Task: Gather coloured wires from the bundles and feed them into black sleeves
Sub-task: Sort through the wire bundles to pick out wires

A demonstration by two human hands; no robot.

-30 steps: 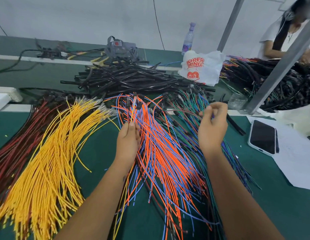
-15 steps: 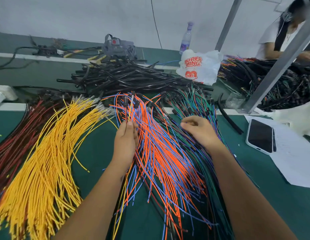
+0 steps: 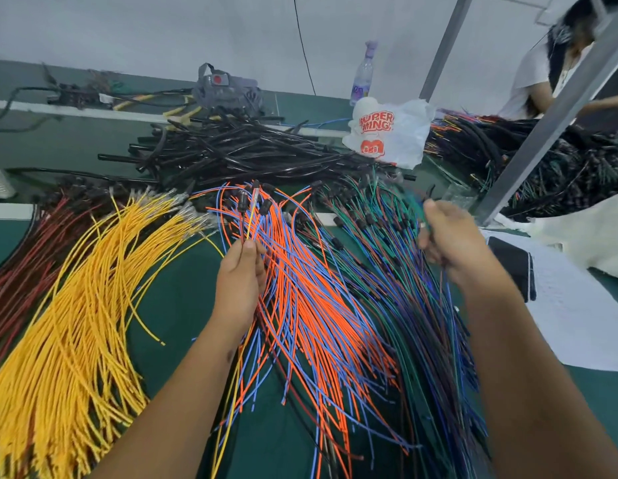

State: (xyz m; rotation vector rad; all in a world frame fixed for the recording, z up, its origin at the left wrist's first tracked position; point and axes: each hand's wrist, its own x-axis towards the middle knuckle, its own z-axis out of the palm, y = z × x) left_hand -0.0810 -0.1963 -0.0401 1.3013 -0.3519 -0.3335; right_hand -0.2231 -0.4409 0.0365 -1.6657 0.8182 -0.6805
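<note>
Wires pinched upright in the left hand (image 3: pixel 239 271) stay gathered for sleeving, while the right hand (image 3: pixel 451 242) grips a strand from the green-blue bundle (image 3: pixel 387 243).

left hand (image 3: pixel 239 271) | right hand (image 3: pixel 452 236) | forearms bare (no sleeves, gloves)
</note>
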